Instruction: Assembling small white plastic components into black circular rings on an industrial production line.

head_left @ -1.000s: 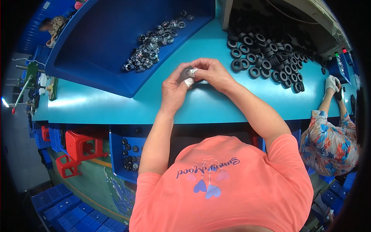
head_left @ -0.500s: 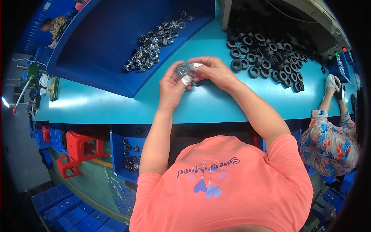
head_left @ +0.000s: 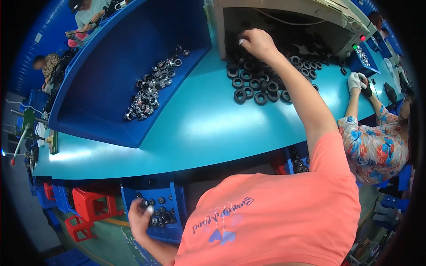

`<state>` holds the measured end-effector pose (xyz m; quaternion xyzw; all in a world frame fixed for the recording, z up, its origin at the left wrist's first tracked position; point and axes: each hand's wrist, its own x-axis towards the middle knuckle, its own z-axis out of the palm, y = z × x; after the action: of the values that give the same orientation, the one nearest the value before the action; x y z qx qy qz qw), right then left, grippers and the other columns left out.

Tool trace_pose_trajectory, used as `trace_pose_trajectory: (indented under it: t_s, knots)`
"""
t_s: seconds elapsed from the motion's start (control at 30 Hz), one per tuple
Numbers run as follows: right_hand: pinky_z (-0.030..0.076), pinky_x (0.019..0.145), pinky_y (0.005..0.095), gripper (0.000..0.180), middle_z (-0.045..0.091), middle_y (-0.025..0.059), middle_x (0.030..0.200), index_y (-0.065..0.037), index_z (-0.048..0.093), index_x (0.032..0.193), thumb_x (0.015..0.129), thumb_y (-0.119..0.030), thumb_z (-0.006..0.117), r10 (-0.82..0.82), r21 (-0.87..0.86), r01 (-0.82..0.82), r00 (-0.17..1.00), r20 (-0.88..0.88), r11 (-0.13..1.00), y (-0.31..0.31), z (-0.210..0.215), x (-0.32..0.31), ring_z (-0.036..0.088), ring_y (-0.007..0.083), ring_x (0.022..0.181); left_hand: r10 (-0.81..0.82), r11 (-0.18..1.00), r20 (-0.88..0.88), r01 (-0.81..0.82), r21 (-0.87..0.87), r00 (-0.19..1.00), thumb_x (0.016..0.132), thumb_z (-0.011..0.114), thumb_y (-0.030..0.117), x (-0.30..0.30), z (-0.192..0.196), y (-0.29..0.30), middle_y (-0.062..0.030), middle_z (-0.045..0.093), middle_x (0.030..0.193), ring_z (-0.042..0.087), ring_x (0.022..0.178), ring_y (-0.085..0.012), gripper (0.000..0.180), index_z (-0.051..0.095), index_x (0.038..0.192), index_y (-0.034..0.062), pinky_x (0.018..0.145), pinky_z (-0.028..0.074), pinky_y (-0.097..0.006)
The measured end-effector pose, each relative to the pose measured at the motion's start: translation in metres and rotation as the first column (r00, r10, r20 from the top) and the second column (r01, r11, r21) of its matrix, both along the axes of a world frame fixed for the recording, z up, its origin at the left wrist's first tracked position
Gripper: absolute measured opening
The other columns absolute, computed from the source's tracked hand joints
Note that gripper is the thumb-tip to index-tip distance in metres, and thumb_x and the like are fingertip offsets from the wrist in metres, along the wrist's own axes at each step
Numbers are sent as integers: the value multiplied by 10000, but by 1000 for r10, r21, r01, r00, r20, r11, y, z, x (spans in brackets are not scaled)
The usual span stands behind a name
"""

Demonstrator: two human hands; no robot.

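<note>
My left hand [head_left: 140, 218] is low at the left, over a blue bin [head_left: 179, 199] below the table edge that holds several small black wheels [head_left: 162, 215]. A dark wheel [head_left: 143, 203] shows between its thumb and fingers, partly hidden and blurred. My right hand [head_left: 261, 44] reaches across the table to the far side, above a heap of black rubber tyres [head_left: 262, 84]. White tape wraps a fingertip there, and its other fingertips blur into the dark heap, so any grip is hidden. Clear, shiny wheel hubs [head_left: 148, 94] lie in the large blue tray [head_left: 93, 97] at the left.
A pale box-like housing [head_left: 217, 26] stands behind the tyres. Red stools [head_left: 91, 204] stand at the lower left, near a green lever press [head_left: 27, 128]. At the right, a co-worker's gloved hand [head_left: 355, 82] rests near a small blue bin [head_left: 368, 62]. More people sit at the upper left.
My hands have parted. The left went down and left to the bin with the wheel; the right went up to the tyres. The whole view has shifted too.
</note>
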<state>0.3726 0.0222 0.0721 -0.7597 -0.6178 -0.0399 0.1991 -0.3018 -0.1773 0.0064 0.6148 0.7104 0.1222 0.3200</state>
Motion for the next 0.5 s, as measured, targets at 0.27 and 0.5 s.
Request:
trace_pose_trajectory:
  t_s: [0.27, 0.5]
  knots:
    - [462, 1012, 535, 393, 660, 197, 1237, -134, 720, 1164, 895, -398, 609, -15, -186, 74, 953, 301, 980, 119, -74, 45, 608, 381, 1180, 31, 953, -123, 8, 304, 992, 778, 735, 5, 49, 27, 8, -144, 671, 879, 647, 782, -275, 409, 659, 1180, 23, 739, 526, -389]
    - [463, 984, 486, 306, 677, 153, 1228, -102, 737, 1092, 873, -274, 608, -27, -223, 102, 948, 316, 969, 74, -32, 19, 632, 348, 1155, -555, 738, 78, 447, 506, 828, 845, 700, 16, 216, 43, 89, -130, 683, 894, 673, 795, -252, 268, 685, 1113, 31, 731, 530, -349]
